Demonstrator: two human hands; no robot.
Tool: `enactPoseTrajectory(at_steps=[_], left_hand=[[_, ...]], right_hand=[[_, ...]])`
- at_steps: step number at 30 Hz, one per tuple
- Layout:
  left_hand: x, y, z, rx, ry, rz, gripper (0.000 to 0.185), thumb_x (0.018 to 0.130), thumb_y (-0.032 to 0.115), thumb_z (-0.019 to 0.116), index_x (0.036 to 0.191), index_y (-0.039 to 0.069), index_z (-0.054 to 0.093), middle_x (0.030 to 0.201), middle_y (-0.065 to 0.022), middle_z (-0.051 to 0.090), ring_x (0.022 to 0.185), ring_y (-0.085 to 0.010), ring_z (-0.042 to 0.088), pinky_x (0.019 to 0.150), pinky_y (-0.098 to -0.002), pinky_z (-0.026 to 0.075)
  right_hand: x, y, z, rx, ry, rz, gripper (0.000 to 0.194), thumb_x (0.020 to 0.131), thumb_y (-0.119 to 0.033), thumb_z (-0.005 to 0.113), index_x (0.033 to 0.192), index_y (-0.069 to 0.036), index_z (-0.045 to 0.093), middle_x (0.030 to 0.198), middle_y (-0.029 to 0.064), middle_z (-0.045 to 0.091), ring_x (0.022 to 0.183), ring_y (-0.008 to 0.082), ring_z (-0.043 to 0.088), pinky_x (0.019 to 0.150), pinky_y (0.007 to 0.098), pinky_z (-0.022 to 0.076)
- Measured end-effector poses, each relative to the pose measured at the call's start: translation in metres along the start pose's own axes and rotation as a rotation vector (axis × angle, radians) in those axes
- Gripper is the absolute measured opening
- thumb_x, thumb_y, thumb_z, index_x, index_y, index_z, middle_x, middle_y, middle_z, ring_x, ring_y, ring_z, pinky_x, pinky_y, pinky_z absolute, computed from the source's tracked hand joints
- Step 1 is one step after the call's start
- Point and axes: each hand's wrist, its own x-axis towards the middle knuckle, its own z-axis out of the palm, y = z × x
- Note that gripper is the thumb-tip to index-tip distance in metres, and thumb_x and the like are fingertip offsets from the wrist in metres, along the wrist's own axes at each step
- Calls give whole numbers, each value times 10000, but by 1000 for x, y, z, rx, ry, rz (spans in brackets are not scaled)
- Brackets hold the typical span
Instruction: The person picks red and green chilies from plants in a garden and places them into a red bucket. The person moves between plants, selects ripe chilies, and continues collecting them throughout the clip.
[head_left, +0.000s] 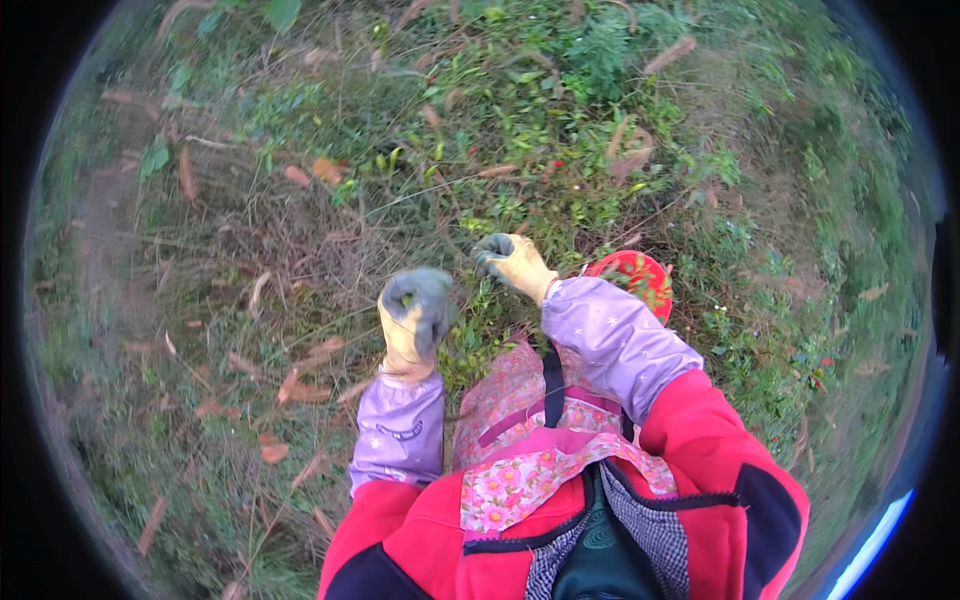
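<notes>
My left hand (417, 313), in a yellow glove with a grey coated palm, is raised over the grass at the centre, its fingers curled; a small greenish bit shows in the curl, too blurred to name. To its right and slightly farther out, my right hand (514, 262), gloved alike, has its fingers bent in among the low green plants (480, 300); whether it holds anything is hidden. A red bucket (660, 296) with green and some red chili peppers (637, 276) in it stands just beyond my right forearm.
Low plants bearing pale green pods (390, 159) and a few red fruits (556, 163) grow ahead. Dry grass (255, 232) and brown seed heads (671, 55) spread around. A floral apron (499, 495) hangs down in front of me, near the plants.
</notes>
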Motion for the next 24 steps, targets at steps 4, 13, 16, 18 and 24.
enactPoseTrajectory(at_steps=[4, 13, 16, 18, 24], left_hand=[[25, 6, 0, -328, 110, -135, 322, 946, 359, 573, 1051, 55, 553, 513, 69, 277, 356, -59, 264, 340, -223, 214], [112, 36, -20, -771, -228, -97, 246, 993, 303, 479, 1007, 72, 561, 742, 17, 566, 477, -38, 457, 380, -173, 378], [142, -2, -38, -863, -166, -220, 233, 981, 289, 498, 1033, 65, 533, 829, 15, 570, 566, -57, 472, 433, -185, 401], [140, -30, -58, -803, 102, -356, 182, 943, 220, 539, 1072, 92, 527, 832, 36, 549, 592, -62, 480, 452, -194, 403], [101, -70, -96, -562, 237, -473, 294, 919, 198, 550, 1201, 117, 527, 818, 47, 541, 574, -71, 446, 465, -199, 361]], right_hand=[[-25, -34, -9, -413, -32, -547, 264, 864, -114, 598, 1106, -12, 622, 905, 69, 681, 779, 195, 647, 693, 323, 515], [4, -168, -43, 157, 157, -910, 230, 920, -112, 541, 1107, -5, 621, 922, 107, 678, 842, 140, 633, 758, 267, 505], [71, -147, -28, -398, 289, -437, 373, 851, -377, 606, 1067, -76, 656, 1013, 165, 676, 942, 306, 646, 848, 392, 500], [103, -116, -14, -695, 114, -270, 419, 831, -446, 599, 1039, -88, 665, 1078, 184, 649, 1035, 334, 604, 929, 416, 455], [137, -48, 22, -489, 92, -239, 604, 795, -383, 707, 1281, -79, 518, 1228, 158, 594, 1159, 299, 549, 976, 389, 432]])
